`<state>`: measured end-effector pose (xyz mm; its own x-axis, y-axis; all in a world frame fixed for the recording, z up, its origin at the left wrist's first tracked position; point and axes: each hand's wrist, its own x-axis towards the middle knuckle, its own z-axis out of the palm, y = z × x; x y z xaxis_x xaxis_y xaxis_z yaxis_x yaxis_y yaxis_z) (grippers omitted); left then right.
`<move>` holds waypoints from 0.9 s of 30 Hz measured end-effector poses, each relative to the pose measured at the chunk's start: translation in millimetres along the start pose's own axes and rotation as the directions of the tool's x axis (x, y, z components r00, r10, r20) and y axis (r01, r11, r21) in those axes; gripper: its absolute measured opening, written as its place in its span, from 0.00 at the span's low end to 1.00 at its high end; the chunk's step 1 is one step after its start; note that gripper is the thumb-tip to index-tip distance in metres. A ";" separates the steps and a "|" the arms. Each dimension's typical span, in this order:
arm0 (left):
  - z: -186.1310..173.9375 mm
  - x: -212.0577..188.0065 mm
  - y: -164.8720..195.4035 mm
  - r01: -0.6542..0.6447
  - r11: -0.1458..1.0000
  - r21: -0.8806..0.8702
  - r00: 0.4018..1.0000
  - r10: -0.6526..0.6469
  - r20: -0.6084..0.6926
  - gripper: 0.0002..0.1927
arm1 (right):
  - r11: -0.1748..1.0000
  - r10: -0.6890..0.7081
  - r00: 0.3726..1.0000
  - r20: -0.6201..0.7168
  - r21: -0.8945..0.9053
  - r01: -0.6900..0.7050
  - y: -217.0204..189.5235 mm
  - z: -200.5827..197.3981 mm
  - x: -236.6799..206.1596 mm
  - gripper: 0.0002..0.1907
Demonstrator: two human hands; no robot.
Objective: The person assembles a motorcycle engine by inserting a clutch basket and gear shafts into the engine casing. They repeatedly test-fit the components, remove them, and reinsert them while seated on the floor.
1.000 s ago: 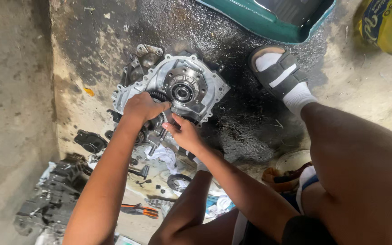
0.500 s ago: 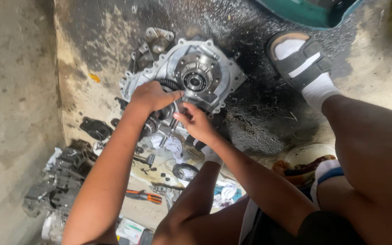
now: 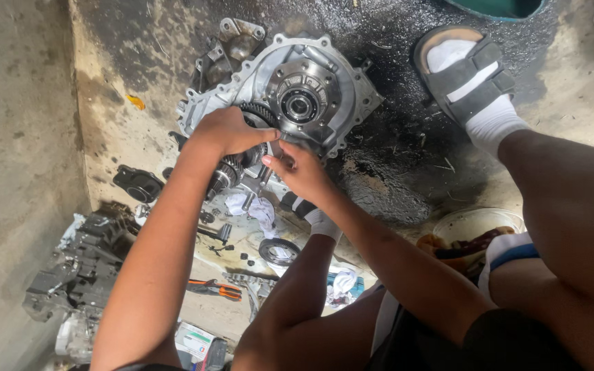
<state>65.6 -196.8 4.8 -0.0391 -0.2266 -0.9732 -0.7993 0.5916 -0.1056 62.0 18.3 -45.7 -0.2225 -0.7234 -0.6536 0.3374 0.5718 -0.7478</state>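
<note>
Gripping the gear point(image 3: 252, 117) at the lower-left edge of the metal housing point(image 3: 297, 89), the left hand point(image 3: 225, 130) curls closed; the right hand point(image 3: 300, 172), fingers pinched narrow, touches the housing's lower rim.

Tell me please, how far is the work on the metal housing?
Done: the aluminium housing lies open on the oily floor, loose parts around it. In hand: left hand and right hand both rest on the gear cluster at its edge. Left: the black ring and pliers lie unused.
</note>
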 end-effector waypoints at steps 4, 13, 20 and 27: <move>-3.7 -1.4 0.2 -0.070 0.997 -0.011 0.997 0.070 -0.044 0.40 | 0.958 -0.277 0.947 -0.165 -0.118 0.260 -0.3 -5.2 0.4 0.22; -8.8 -12.4 6.6 0.039 0.996 -0.084 0.999 -0.036 0.035 0.40 | 0.963 -0.259 0.963 -0.077 0.060 0.264 5.6 -9.4 8.5 0.17; -20.7 -83.0 -10.6 -0.151 0.923 -0.354 0.925 0.005 -0.380 0.41 | 0.989 -0.021 0.991 0.131 0.146 0.001 7.5 -13.5 14.7 0.16; 89.1 -193.9 -61.3 -0.550 0.814 -0.184 0.132 -0.132 -0.982 0.05 | 0.848 -0.339 0.936 0.094 -0.400 0.347 -49.1 -29.9 12.9 0.39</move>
<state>175.6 -120.2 181.8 -0.4884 -0.8684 0.0862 -0.7396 0.4643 0.4872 15.2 -7.6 -20.9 -0.2370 -0.9072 -0.3475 -0.1572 0.3888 -0.9078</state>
